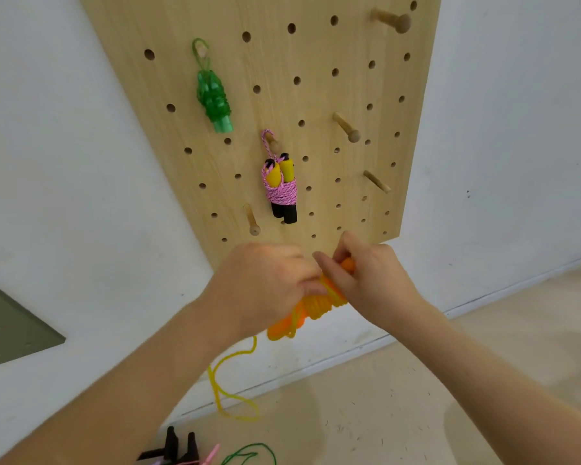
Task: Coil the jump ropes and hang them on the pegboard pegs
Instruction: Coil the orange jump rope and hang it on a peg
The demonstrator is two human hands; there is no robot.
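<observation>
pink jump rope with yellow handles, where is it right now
In the head view the pink jump rope hangs coiled on a peg near the pegboard centre, below and right of the green rope and above the left hand holding the orange rope.

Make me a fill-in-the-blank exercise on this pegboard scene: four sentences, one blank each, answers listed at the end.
1. The number of ropes already hanging on the pegboard is ____.
2. The highest rope, up and left of the pink rope, is coloured ____.
3. The pink rope has handles that are black and ____.
4. The left hand and right hand grip a yellow rope with ____ handles.
Answers: two; green; yellow; orange.
</observation>
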